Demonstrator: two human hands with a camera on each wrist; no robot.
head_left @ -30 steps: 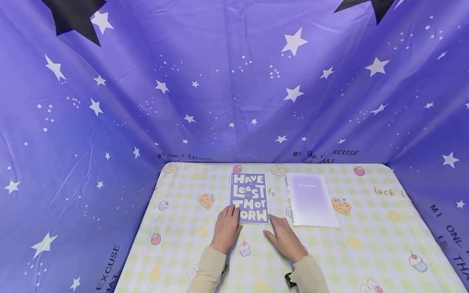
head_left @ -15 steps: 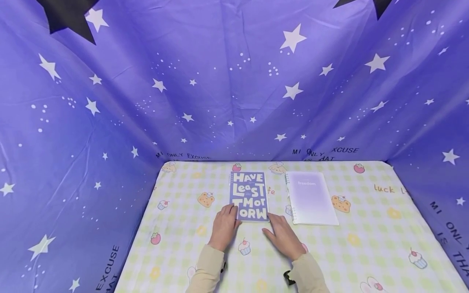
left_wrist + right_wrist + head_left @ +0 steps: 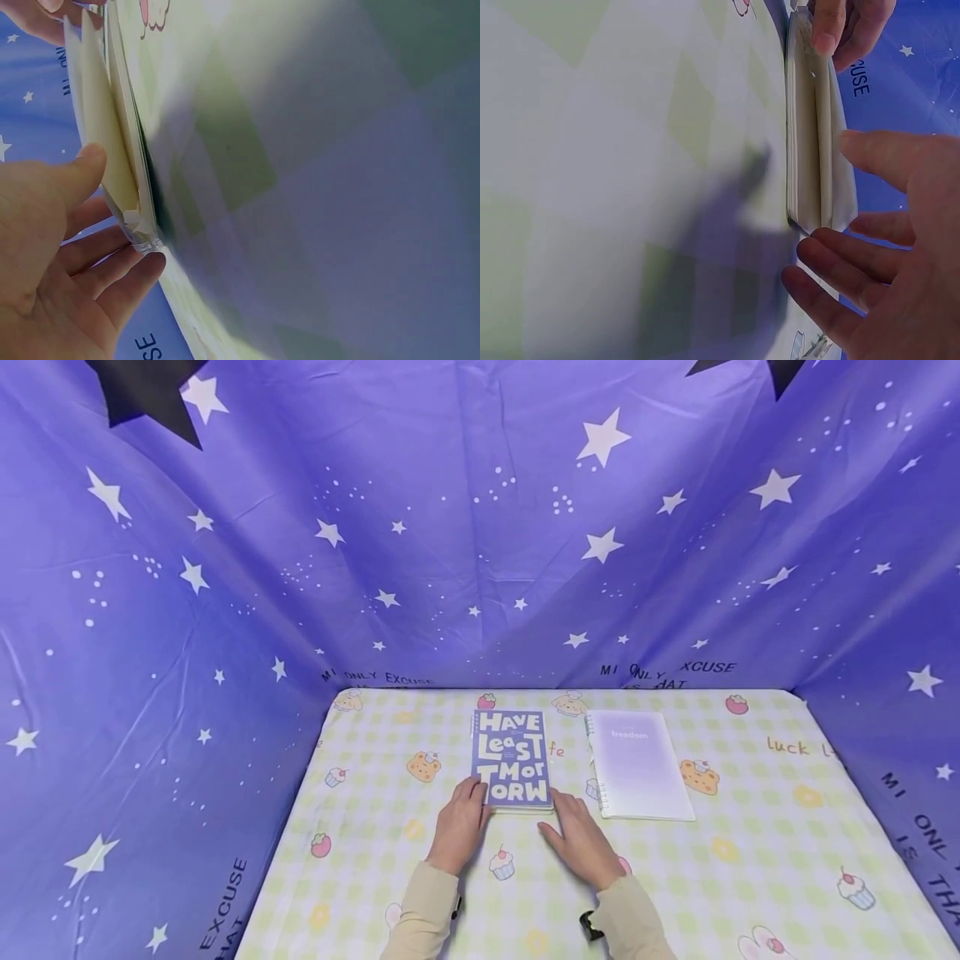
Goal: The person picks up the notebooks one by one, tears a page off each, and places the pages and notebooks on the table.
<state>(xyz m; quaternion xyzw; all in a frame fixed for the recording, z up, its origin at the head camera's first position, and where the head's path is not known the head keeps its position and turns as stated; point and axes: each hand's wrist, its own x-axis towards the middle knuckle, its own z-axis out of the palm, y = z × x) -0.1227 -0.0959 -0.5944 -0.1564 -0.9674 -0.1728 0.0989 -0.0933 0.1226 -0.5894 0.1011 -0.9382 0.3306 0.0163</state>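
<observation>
A spiral notebook [image 3: 512, 752] with a purple cover and big white lettering lies on the table, its rings on the left. My left hand [image 3: 459, 825] holds its lower left corner, thumb at the near edge in the left wrist view and fingers by the rings. At the lower right corner, my right hand [image 3: 581, 842] touches the side with extended fingertips; its thumb [image 3: 862, 150] points toward the near edge. Both wrist views show the notebook's cover and some pages [image 3: 825, 150] standing slightly apart from the rest, wider toward the right hand.
A second spiral notebook [image 3: 641, 768], pale lilac and marked "freedom", lies shut to the right. A green-checked cloth [image 3: 360, 860] with cartoon prints covers the table. Purple star-patterned curtains [image 3: 480, 527] enclose the back and sides.
The near edge of the lettered notebook's cover has risen slightly, showing a pale strip of pages beneath. Both hands stay almost in place; the head view has shifted a little.
</observation>
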